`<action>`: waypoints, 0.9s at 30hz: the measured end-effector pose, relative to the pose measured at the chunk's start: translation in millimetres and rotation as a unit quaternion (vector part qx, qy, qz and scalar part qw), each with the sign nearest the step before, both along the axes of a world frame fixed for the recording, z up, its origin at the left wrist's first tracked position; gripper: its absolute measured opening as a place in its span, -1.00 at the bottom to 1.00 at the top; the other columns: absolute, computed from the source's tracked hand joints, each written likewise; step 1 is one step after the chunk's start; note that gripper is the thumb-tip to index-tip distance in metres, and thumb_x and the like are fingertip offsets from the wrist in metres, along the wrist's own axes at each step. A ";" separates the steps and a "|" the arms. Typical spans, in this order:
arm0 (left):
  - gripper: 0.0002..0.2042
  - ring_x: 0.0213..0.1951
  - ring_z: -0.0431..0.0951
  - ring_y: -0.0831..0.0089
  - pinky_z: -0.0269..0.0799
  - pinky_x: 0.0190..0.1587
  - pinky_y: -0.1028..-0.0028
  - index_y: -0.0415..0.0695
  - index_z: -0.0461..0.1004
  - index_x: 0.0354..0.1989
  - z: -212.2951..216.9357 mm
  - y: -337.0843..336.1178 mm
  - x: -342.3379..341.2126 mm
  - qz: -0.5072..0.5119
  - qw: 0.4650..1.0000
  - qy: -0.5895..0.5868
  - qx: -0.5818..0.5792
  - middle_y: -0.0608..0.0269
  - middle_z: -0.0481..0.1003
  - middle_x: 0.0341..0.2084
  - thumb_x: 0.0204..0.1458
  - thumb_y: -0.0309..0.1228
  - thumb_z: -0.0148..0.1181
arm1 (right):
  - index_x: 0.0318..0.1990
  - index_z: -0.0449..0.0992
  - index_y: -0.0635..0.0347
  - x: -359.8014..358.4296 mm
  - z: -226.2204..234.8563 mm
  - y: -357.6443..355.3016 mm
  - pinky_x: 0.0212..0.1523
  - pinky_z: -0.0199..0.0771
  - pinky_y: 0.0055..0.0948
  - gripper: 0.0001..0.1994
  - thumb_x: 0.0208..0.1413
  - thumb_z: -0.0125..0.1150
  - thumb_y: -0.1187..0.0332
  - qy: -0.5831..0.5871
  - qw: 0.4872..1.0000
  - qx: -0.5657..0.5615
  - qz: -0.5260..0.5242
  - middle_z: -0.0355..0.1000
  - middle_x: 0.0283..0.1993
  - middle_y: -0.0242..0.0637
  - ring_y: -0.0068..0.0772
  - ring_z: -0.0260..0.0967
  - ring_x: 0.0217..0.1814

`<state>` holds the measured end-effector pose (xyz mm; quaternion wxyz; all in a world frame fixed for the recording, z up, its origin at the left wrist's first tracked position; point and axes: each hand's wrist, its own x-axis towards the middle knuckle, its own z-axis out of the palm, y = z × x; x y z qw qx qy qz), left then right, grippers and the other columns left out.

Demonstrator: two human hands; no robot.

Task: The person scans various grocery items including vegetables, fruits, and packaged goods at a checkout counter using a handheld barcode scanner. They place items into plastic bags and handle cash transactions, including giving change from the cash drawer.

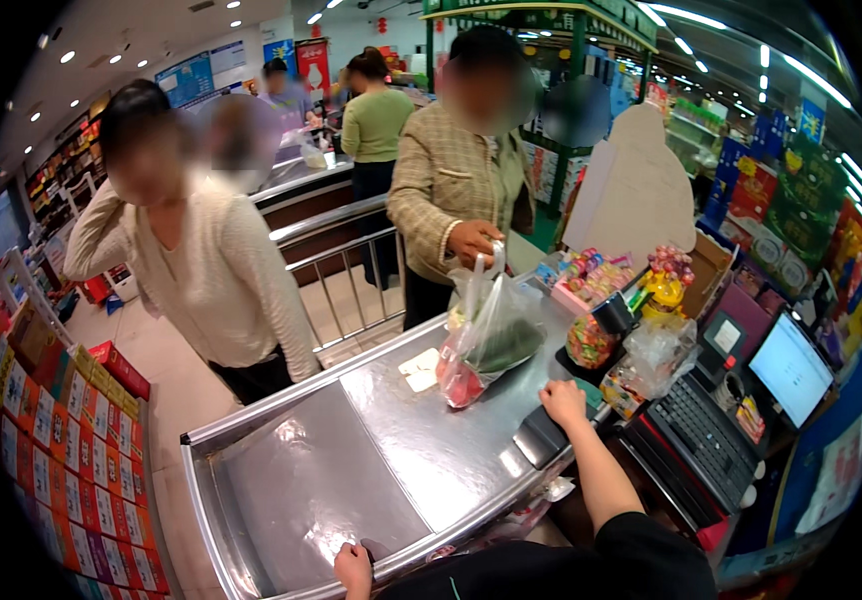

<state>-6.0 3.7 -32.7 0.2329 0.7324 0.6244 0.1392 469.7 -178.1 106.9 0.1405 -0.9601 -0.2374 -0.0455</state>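
Observation:
My left hand is closed at the near rim of the metal checkout counter; what lies under its fingers is hidden. Across the counter's right part reaches my right arm. Curled fingers on my right hand rest beside a dark flat device, and I cannot make out anything inside them. Just beyond it, a translucent plastic bag with green and red contents stands on the counter. Another person's hand grips the bag's handles. Some small pale papers lie left of the bag.
A laptop, a lit monitor and jars of candy crowd the right side. One person in a cream top stands beyond the counter on the left. A metal railing runs behind; stacked boxes line the left.

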 end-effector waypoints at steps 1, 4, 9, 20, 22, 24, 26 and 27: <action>-0.77 -0.47 0.49 -0.06 0.37 -0.39 0.08 -0.20 0.45 -0.56 1.3 0.8 0.3 -0.007 1.000 -0.001 -0.005 -0.03 0.49 -0.61 -0.05 -0.28 0.06 | -0.34 0.60 0.09 2.2 -0.4 2.5 -0.08 0.32 -0.09 -0.76 0.02 0.09 0.18 0.011 1.000 -0.009 -0.010 0.52 -0.23 -0.21 -0.11 0.35 -0.05; -0.76 -0.47 0.49 -0.07 0.37 -0.39 0.08 -0.20 0.45 -0.56 0.2 1.9 -1.8 -0.019 1.000 -0.003 -0.021 -0.04 0.49 -0.61 -0.04 -0.28 0.05 | -0.33 0.61 0.10 3.0 5.7 10.1 -0.07 0.31 -0.08 -0.76 0.02 0.06 0.20 0.036 0.999 -0.013 -0.032 0.54 -0.25 -0.20 -0.11 0.36 -0.04; -0.74 -0.52 0.48 -0.07 0.35 -0.42 0.10 -0.22 0.45 -0.57 7.0 1.9 -1.9 -0.049 0.998 -0.033 -0.026 -0.07 0.47 -0.65 -0.02 -0.27 0.05 | -0.35 0.61 0.08 6.5 0.0 14.7 -0.10 0.38 -0.09 -0.76 -0.03 0.09 0.20 0.023 0.999 -0.003 -0.048 0.52 -0.32 -0.09 -0.05 0.42 -0.12; -0.75 -0.67 0.25 0.42 0.23 -0.54 0.32 -0.31 0.29 -0.67 -40.6 15.5 48.9 -0.034 0.964 -0.253 -0.070 0.16 0.29 -0.77 -0.02 -0.45 0.11 | -0.33 0.63 0.00 6.7 4.3 5.8 -0.17 0.37 -0.10 -0.75 0.04 0.01 0.19 0.030 0.998 -0.053 -0.022 0.54 -0.32 -0.18 -0.13 0.41 -0.11; -0.83 -0.62 0.31 0.48 0.28 -0.52 0.42 -0.27 0.31 -0.58 -24.7 9.8 96.3 -0.061 0.939 -0.323 -0.099 0.25 0.33 -0.71 0.01 -0.50 0.07 | -0.41 0.60 -0.07 8.1 3.7 6.9 -0.24 0.37 -0.09 -0.78 0.01 0.05 0.14 0.029 0.999 -0.013 0.030 0.54 -0.39 -0.31 -0.15 0.43 -0.21; -0.89 -0.60 0.34 0.51 0.31 -0.49 0.48 -0.25 0.33 -0.51 22.3 -1.1 163.3 -0.084 0.901 -0.394 -0.163 0.28 0.35 -0.68 0.03 -0.52 0.05 | -0.45 0.57 -0.09 7.9 11.3 -0.3 -0.21 0.33 -0.13 -0.81 -0.04 0.15 0.08 0.047 0.991 0.061 0.111 0.52 -0.38 -0.36 -0.16 0.42 -0.21; -0.92 -0.51 0.39 0.51 0.35 -0.37 0.53 -0.24 0.34 -0.37 72.3 -8.4 227.5 -0.168 0.900 -0.380 -0.130 0.23 0.41 -0.49 0.02 -0.52 0.07 | -0.22 0.49 -0.08 13.0 15.2 -16.4 0.01 0.17 -0.16 -0.72 0.01 0.16 0.01 0.104 0.968 0.078 0.213 0.43 -0.13 -0.39 -0.19 0.28 0.04; -0.88 -0.43 0.40 0.49 0.36 -0.32 0.50 -0.24 0.34 -0.31 78.3 -4.9 254.8 -0.195 0.897 -0.385 -0.101 0.21 0.40 -0.42 0.00 -0.50 0.10 | -0.10 0.44 -0.07 14.9 11.4 -22.6 0.07 0.12 -0.14 -0.63 0.03 0.15 -0.04 0.102 0.952 0.094 0.271 0.38 -0.07 -0.35 -0.16 0.23 0.10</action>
